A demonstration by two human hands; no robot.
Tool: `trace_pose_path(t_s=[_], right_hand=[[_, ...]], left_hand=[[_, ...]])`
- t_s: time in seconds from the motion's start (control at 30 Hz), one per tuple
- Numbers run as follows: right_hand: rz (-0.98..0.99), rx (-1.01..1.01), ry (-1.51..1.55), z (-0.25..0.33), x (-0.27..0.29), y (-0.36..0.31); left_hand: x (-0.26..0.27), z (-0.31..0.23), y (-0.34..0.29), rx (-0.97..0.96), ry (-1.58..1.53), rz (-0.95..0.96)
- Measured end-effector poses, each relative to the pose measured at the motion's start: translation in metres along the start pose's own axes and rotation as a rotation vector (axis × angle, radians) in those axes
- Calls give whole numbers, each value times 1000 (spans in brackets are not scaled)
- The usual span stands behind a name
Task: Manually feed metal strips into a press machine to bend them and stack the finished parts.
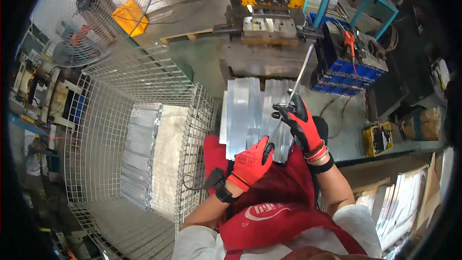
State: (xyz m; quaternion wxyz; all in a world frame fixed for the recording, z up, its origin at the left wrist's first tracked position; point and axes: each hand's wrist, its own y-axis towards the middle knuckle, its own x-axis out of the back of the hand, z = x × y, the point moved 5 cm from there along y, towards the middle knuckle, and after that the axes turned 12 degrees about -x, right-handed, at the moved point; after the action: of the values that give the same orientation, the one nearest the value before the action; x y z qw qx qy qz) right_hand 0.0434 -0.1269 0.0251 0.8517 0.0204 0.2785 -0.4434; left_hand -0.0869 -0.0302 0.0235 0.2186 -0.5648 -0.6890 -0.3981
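A long, thin metal strip (302,70) slants across the space in front of me, its far end up and to the right. Its middle is gripped by my right hand (299,120), in a red glove with black fingers. My left hand (251,164), gloved the same way, is closed at the strip's near end. Under the strip, in front of my lap, lie two stacks of silvery metal profiles, a left stack (241,108) and a right stack (276,91). My hands and the strip partly cover the right stack.
A wire mesh cage (195,115) to my left holds more metal strips (139,154) and cardboard. Ahead stands a press with a metal die block (269,29). Blue crates (339,79) are at the right, near a small yellow basket (378,139). A large fan (91,0) is far left.
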Motion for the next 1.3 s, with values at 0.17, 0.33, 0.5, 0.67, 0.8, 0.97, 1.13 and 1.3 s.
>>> trace_pose_path(t_s=[0.17,0.33,0.5,0.67,0.8,0.97,1.13,1.3], right_hand=[[284,47,152,2,-25,-45],[525,-81,332,7,-50,-64],[577,-146,336,-5,-52,-66],[364,-239,430,-17,-52,-70],[267,-300,422,-33,-42,-68],[194,-338,184,-49,-22,-64],[28,-365,-38,-60,-5,-60],[-20,-348,-32,-66,4,-49]], left_hand=[[20,-34,-31,-57,-53,17],[28,-30,-58,16,29,20],[18,-21,-70,57,74,88],[14,-15,-77,74,10,133],[3,-11,-82,34,-140,113],[-8,-6,-92,149,-167,223],[-17,5,-96,148,-271,298],[9,69,-88,387,-186,-95]])
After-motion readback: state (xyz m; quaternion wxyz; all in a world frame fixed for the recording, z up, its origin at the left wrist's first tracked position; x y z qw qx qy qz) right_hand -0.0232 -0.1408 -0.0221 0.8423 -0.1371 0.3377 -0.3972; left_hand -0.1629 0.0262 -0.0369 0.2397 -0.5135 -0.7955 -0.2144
